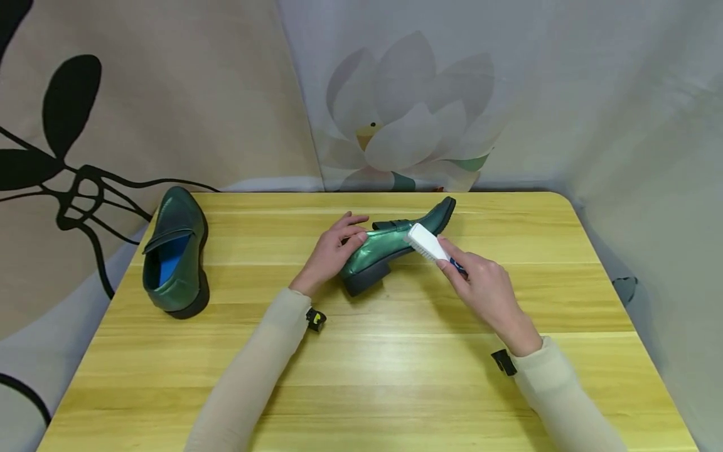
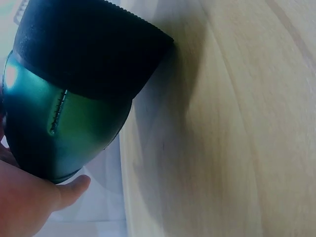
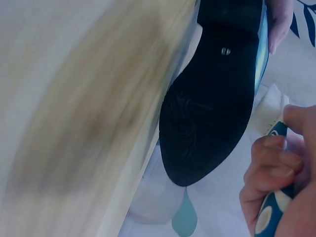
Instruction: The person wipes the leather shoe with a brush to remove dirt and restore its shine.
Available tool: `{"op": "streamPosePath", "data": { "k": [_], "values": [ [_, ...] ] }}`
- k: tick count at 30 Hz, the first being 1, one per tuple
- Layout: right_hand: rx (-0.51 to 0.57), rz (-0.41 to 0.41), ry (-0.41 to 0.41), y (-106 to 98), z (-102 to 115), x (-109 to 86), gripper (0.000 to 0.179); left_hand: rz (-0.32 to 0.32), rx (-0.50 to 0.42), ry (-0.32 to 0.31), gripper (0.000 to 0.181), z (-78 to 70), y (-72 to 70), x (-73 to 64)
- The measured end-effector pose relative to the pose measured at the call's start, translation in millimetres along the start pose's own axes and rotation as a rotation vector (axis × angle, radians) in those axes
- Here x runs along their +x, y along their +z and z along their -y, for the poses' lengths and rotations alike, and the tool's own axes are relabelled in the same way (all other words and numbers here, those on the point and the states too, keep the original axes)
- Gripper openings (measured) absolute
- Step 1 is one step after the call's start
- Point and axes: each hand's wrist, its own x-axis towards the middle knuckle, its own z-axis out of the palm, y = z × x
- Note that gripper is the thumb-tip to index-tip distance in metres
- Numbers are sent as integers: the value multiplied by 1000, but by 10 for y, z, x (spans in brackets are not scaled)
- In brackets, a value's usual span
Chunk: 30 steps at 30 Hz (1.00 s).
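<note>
A shiny green loafer point(image 1: 377, 248) with a black heel is tilted on its side near the table's far edge, its toe pointing to the back right. My left hand point(image 1: 330, 252) grips it at the heel opening, thumb on the upper. The left wrist view shows the black heel block point(image 2: 89, 49) close up. In my right hand point(image 1: 487, 287) is a brush point(image 1: 426, 242) with a white head and blue handle. Its bristles meet the side of the shoe around the forefoot. The right wrist view shows the dark sole point(image 3: 212, 108) and my fingers curled round the patterned handle point(image 3: 266, 217).
A matching green loafer point(image 1: 179, 216) with a blue insole stands upright at the table's left edge. The wooden table point(image 1: 373, 389) ends just behind the held shoe. Printed curtains point(image 1: 226, 94) hang behind it.
</note>
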Motion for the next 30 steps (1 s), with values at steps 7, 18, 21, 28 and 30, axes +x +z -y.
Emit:
{"op": "streamPosePath", "data": {
  "k": [7, 18, 21, 28, 30],
  "values": [
    [4, -47, -44, 47, 102, -72, 50, 49, -8, 42, 28, 12, -55, -11],
    [-8, -59, -10, 92, 50, -132, 51, 102, 123, 113, 30, -87, -35, -14],
    [-7, -73, -4, 84, -2, -104, 50, 107, 151, 121, 32, -100, -21, -21],
    [-21, -98, 30, 21, -202, 36, 47, 102, 187, 111, 34, -80, 9, -22],
    [-33, -91, 72, -8, -301, 100, 47, 102, 193, 114, 33, -74, 15, -21]
  ]
}}
